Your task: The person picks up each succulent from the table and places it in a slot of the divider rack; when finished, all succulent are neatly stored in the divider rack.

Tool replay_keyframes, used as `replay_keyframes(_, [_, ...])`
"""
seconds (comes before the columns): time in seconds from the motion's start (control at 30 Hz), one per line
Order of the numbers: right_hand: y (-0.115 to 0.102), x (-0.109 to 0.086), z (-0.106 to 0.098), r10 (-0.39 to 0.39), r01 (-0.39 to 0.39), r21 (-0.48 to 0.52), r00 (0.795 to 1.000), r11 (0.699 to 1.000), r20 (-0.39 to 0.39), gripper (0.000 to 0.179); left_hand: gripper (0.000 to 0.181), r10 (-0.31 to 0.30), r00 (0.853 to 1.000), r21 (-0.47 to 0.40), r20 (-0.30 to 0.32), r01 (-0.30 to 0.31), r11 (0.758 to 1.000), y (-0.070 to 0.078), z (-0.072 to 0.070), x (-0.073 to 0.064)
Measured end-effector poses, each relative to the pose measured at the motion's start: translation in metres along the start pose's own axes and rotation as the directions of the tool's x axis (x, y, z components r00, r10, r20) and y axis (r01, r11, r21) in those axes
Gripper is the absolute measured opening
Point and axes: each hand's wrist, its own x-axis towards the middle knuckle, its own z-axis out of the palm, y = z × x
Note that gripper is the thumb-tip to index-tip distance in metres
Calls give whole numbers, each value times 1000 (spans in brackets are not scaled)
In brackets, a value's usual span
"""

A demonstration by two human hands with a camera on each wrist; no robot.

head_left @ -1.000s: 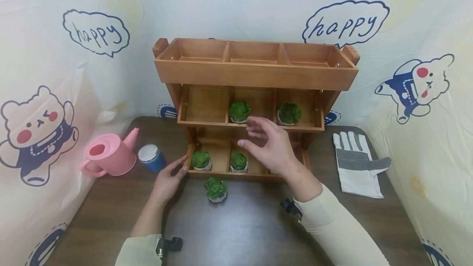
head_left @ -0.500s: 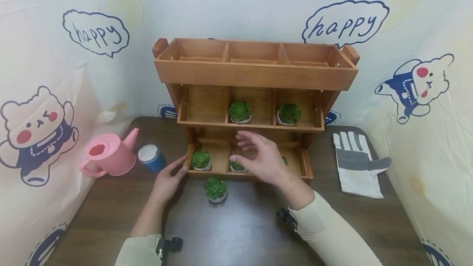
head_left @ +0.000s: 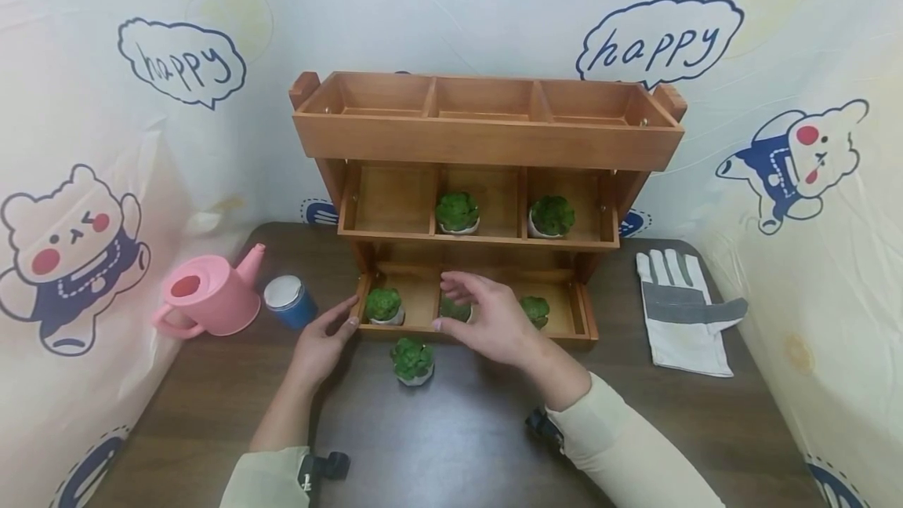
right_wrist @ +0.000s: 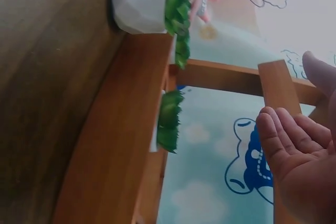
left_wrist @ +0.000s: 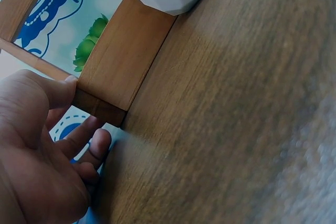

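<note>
A three-tier wooden planter shelf (head_left: 487,143) stands on the table, each tier split into three compartments. My left hand (head_left: 320,351) holds the left front corner of its bottom tier; in the left wrist view the thumb (left_wrist: 63,90) lies on that corner. My right hand (head_left: 497,324), fingers loosely bent and holding nothing, hovers over the bottom tier. It partly covers the middle potted plant (head_left: 451,308). Other small plants sit bottom left (head_left: 383,304), bottom right (head_left: 534,310), middle tier centre (head_left: 457,212) and middle tier right (head_left: 552,216). One potted plant (head_left: 411,361) stands on the table before the shelf.
Left of the shelf are a pink watering can (head_left: 212,296) and a blue can with a white lid (head_left: 291,302). A grey and white glove (head_left: 683,312) lies to the right. Behind everything hangs a printed cloth (head_left: 437,6).
My right hand has moved down and left from the middle tier to the bottom tier, uncovering the bottom right plant. My left hand has stayed at the corner.
</note>
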Motion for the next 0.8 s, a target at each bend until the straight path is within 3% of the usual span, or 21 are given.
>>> replay_keyframes(0.2, [5,-5,9,33,-30,-33,994,999,100,67,51,-5,1000,2,2,5,1000,2,-1,0])
replay_keyframes(0.4, [9,-9,20,71,-60,-58,973,996,218,74,51,-7,1000,5,-1,7,1000,3,-1,-1])
replay_keyframes(0.8, [13,-16,37,105,-76,-105,947,992,303,76,51,1,1000,-1,-7,-1,1000,2,0,0])
